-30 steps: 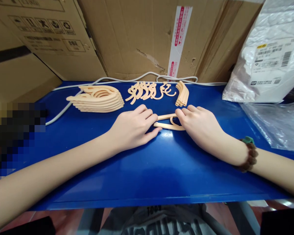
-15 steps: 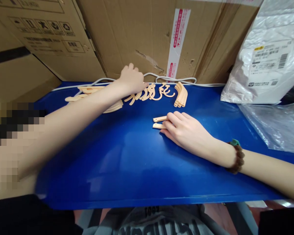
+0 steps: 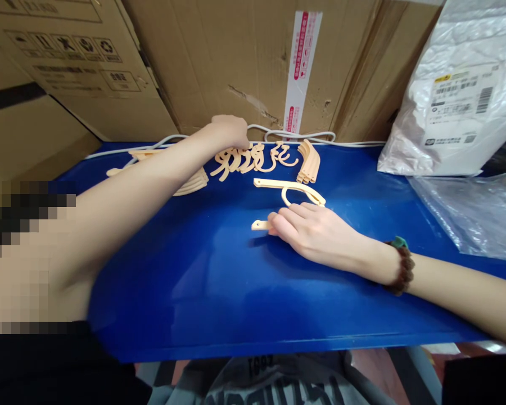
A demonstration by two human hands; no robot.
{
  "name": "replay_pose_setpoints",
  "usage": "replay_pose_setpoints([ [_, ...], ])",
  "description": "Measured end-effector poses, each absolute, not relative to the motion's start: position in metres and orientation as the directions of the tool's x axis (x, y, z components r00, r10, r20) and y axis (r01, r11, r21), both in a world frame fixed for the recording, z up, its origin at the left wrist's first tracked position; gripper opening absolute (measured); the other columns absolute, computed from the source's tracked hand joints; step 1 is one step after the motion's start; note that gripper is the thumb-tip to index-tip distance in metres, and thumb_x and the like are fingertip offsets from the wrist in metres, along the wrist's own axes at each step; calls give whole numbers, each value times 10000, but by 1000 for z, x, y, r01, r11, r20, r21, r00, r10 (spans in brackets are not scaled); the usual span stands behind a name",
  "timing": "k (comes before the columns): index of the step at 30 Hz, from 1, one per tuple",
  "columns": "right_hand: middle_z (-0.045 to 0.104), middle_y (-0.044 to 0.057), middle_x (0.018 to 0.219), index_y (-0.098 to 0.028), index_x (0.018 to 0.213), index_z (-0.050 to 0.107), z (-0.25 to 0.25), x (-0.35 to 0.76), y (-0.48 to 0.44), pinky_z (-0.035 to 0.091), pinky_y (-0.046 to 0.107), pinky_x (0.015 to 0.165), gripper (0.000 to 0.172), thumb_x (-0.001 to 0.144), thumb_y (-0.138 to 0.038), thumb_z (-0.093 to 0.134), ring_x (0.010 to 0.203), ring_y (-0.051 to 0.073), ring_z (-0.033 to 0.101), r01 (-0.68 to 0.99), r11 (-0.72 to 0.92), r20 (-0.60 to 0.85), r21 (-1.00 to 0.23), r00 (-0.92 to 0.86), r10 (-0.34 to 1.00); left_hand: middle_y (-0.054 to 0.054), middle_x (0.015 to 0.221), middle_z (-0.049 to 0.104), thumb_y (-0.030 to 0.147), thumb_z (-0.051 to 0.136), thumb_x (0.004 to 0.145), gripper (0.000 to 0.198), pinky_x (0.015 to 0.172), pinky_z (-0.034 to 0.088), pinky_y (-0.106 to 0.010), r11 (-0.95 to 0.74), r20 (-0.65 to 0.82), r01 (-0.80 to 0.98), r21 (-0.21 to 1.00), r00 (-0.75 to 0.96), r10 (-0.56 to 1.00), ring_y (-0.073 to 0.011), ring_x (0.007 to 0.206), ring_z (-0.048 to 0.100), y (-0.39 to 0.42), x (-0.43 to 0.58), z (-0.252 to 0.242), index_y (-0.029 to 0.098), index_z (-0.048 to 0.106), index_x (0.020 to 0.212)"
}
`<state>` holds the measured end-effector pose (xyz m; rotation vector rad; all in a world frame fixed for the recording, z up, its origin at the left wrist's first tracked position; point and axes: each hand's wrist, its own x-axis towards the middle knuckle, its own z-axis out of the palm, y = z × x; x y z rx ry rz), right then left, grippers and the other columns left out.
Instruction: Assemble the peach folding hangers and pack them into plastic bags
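Observation:
My left hand [image 3: 227, 133] reaches to the back of the table, bent down over a row of beige plastic hooks [image 3: 248, 159]; its fingers are curled and their tips hidden. Nearer the middle, my right hand [image 3: 310, 229] is closed around a beige hanger arm [image 3: 259, 225], whose holed end sticks out to the left. Just beyond the right hand lies another assembled-looking beige piece, a long arm [image 3: 278, 183] with a curved loop [image 3: 285, 196] below it. A bundle of short curved arms [image 3: 308, 163] sits to the right of the hooks.
Larger curved beige pieces [image 3: 194, 183] lie at the back left, partly behind my left forearm. A white cable [image 3: 312, 135] runs along the back edge against cardboard boxes [image 3: 219, 62]. A white parcel bag [image 3: 442, 124] and clear plastic [image 3: 459, 214] occupy the right of the blue table [image 3: 202, 281].
My right hand has lowered slightly toward me with one arm, and the other arm piece now lies apart beyond it. My left hand has bent lower over the hooks.

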<state>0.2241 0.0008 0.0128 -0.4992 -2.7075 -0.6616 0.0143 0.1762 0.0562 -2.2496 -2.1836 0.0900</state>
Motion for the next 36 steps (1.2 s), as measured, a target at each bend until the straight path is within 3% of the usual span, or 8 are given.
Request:
replay_pose_setpoints([
  [5, 612, 2, 762, -163, 975, 531, 11, 225, 1, 321, 320, 580, 239, 1088, -254, 342, 626, 151, 578, 389, 829, 346, 401, -903, 256, -198, 1045, 733, 344, 691, 678, 568, 797, 512, -432, -59, -64, 998, 6, 59, 996, -383, 997, 660, 167, 17, 68, 99, 718, 1190],
  [9, 614, -1, 771, -157, 1002, 528, 10, 225, 0, 274, 320, 538, 246, 1093, -247, 318, 573, 127, 556, 390, 831, 334, 397, -905, 265, -183, 1069, 717, 334, 572, 817, 426, 727, 468, -356, -106, 11, 991, 84, 105, 994, -287, 915, 642, 142, 23, 90, 72, 697, 1128],
  [12, 620, 1, 756, -154, 993, 539, 12, 226, 0, 233, 321, 527, 296, 1101, -269, 289, 538, 111, 528, 405, 828, 336, 389, -898, 282, -170, 1111, 700, 281, 421, 932, 343, 750, 442, -332, -163, 186, 983, 88, 145, 972, -245, 928, 629, 107, 34, 107, 98, 662, 1092],
  [14, 628, 4, 745, -155, 995, 553, 13, 226, 1, 209, 319, 523, 342, 1106, -293, 260, 528, 104, 517, 428, 826, 325, 367, -891, 317, -165, 1182, 671, 224, 319, 991, 374, 822, 437, -320, -300, 399, 949, 96, 240, 885, -229, 1004, 626, 78, 42, 115, 76, 548, 1248],
  [16, 647, 14, 752, -154, 1031, 570, 14, 226, 3, 188, 316, 515, 385, 1109, -321, 232, 523, 105, 514, 461, 822, 295, 335, -880, 373, -169, 1162, 661, 189, 288, 1015, 386, 827, 439, -335, -351, 449, 931, 94, 276, 850, -255, 1009, 651, 46, 47, 116, 32, 445, 1331],
  [19, 659, 27, 729, -148, 1073, 590, 14, 228, 8, 161, 310, 501, 449, 1107, -367, 199, 498, 111, 494, 508, 812, 246, 288, -859, 449, -141, 1077, 678, 264, 272, 1055, 392, 730, 450, -337, -288, 381, 957, 42, 251, 890, -280, 880, 694, 7, 45, 102, 88, 359, 1395],
  [25, 678, 41, 714, -142, 1026, 603, 9, 229, 12, 153, 299, 509, 475, 1104, -389, 205, 518, 116, 530, 509, 828, 295, 237, -849, 438, -115, 1045, 663, 328, 229, 1052, 378, 730, 474, -332, -442, 311, 897, -23, 427, 849, -273, 971, 649, -28, 17, 48, 201, 534, 1238],
  [36, 730, 49, 745, -133, 1063, 616, 11, 231, 12, 233, 278, 520, 364, 1069, -375, 344, 584, 140, 611, 572, 806, 369, 152, -789, 491, -32, 1011, 653, 463, 312, 1036, 319, 725, 447, -317, -422, 209, 840, 340, 370, 905, -213, 913, 647, -17, -5, 22, 234, 529, 1083],
])
